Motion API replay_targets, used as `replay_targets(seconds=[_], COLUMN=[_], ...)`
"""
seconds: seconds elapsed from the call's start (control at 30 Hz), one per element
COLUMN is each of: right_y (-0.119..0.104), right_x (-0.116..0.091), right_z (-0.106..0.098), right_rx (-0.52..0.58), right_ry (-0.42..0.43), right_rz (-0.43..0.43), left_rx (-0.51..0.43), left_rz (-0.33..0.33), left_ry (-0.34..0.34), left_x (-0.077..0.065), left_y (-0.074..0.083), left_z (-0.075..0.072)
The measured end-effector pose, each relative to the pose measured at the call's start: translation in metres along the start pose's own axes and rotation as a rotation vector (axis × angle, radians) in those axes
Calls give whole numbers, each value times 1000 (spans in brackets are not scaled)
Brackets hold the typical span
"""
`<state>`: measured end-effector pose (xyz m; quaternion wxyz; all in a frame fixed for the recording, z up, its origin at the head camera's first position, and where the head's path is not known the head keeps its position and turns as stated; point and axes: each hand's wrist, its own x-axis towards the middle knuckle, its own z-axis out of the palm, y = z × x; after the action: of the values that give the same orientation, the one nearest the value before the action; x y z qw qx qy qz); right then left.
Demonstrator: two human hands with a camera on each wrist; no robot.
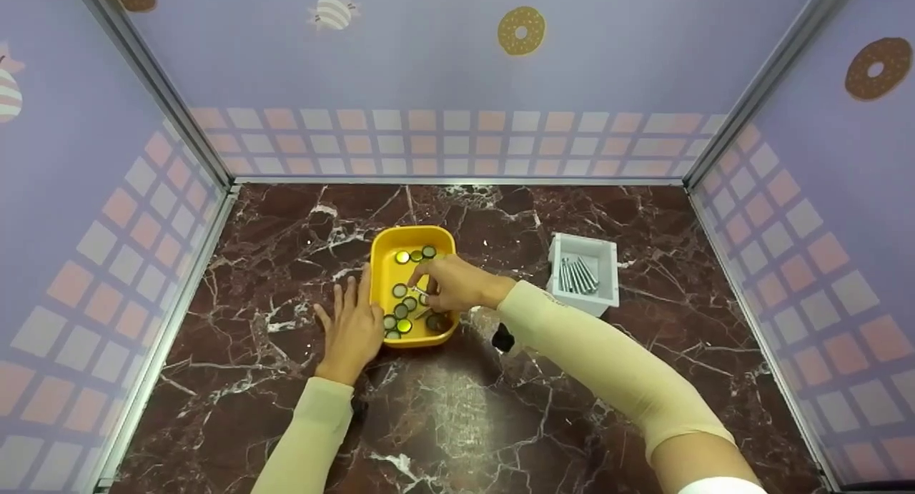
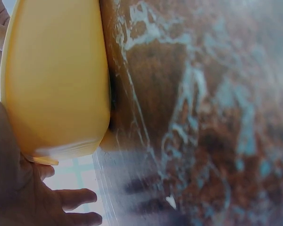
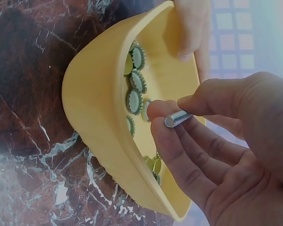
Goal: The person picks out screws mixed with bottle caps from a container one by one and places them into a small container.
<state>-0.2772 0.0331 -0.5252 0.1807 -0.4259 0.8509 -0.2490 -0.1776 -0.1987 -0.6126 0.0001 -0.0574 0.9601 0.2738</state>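
A yellow tub (image 1: pixel 386 265) on the marbled table holds several crimped bottle caps (image 3: pixel 135 102), some showing pale insides. My left hand (image 1: pixel 354 331) lies along the tub's left side, fingers spread and mostly straight, its thumb at the rim. In the left wrist view, that hand (image 2: pixel 28 197) touches the tub's outer wall (image 2: pixel 61 84). Over the tub's right half, my right hand (image 1: pixel 454 283) pinches a short-looking silver metal rod (image 3: pixel 178 118) between thumb and fingers. Its round flat end shows in the right wrist view; the fingers hide the rest.
To the right stands a small white bin (image 1: pixel 607 272) with several long, thin silver metal pieces (image 1: pixel 577 275) in it. A black object (image 1: pixel 502 338) lies beneath the right forearm. Patterned purple panels (image 1: pixel 443 72) enclose the table at back and sides.
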Motion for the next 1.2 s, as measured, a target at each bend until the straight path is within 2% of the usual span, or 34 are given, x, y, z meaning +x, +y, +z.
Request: replay_targets(seconds=[0.4,0.9,1.2], right_y=[8,26,40], right_x=[-18,-40,-56], right_z=[-7,-22,-29], right_rx=[92,264,363], right_ry=[66,100,133], right_rz=[121,159,194], left_rx=[57,76,97], left_rz=[16,91,88], left_ry=[14,105,108], left_x=[5,-1,-3], left_y=[5,7,6], left_z=[-3,-1,1])
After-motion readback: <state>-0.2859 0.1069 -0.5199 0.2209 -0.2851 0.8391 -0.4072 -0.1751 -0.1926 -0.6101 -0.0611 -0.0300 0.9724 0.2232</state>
